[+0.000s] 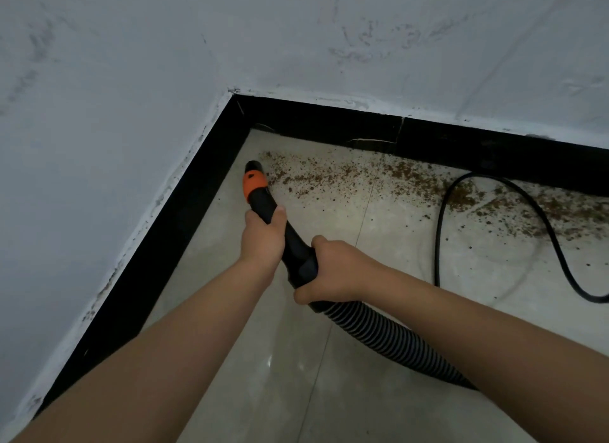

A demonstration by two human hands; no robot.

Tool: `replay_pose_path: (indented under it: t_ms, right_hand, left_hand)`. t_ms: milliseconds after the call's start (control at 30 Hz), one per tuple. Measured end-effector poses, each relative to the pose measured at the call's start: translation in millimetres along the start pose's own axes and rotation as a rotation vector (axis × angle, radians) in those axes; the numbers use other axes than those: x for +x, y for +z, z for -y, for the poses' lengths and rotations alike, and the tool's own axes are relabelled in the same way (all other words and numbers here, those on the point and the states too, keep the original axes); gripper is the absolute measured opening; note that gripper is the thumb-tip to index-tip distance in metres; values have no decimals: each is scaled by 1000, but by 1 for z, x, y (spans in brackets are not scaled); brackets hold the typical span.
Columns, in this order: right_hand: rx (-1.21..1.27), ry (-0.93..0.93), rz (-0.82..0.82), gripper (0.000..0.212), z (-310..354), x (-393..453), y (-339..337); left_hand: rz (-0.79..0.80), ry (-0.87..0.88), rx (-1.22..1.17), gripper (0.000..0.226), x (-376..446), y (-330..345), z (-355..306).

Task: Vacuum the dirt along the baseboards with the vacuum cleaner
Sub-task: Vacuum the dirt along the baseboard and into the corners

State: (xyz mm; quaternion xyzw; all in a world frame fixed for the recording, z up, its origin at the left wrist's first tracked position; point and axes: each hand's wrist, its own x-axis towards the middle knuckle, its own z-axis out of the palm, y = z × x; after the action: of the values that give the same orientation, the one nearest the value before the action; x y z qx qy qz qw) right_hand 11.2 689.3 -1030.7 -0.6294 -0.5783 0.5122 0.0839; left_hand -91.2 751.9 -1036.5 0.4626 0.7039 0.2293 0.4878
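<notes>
Black baseboard (329, 122) ran round the far corner, brown dirt (412, 179) strewn along its right-hand stretch, nearly all still uncollected. Vacuuming looked just begun; next the nozzle (253, 172) should sweep right through that band. Its long axis ran near to far, tip toward the corner. Left hand (263, 235) gripped the tube, right hand (329, 271) the hose (379, 327) end.

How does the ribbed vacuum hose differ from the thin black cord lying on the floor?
The hose is thick and ribbed; the cord is thin and smooth. The hose runs from the right hand, which holds its front end, while the cord lies loose in a loop, untouched. The cord crosses the dirt by the baseboard; the hose lies over bare tile. Both are black and flexible.
</notes>
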Motion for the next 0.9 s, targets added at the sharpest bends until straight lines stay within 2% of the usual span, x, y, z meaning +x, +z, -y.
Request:
replay_pose_path:
  t_ms: [467, 667, 900]
  right_hand:
    - [56, 151, -110, 49, 1, 10, -14]
    - [90, 115, -64, 45, -2, 0, -27]
    - [88, 45, 18, 42, 4, -2, -12]
  left_hand:
    - [176, -58, -79, 54, 12, 17, -28]
    - [111, -46, -195, 58, 3, 19, -24]
    - [-31, -35, -256, 62, -17, 0, -8]
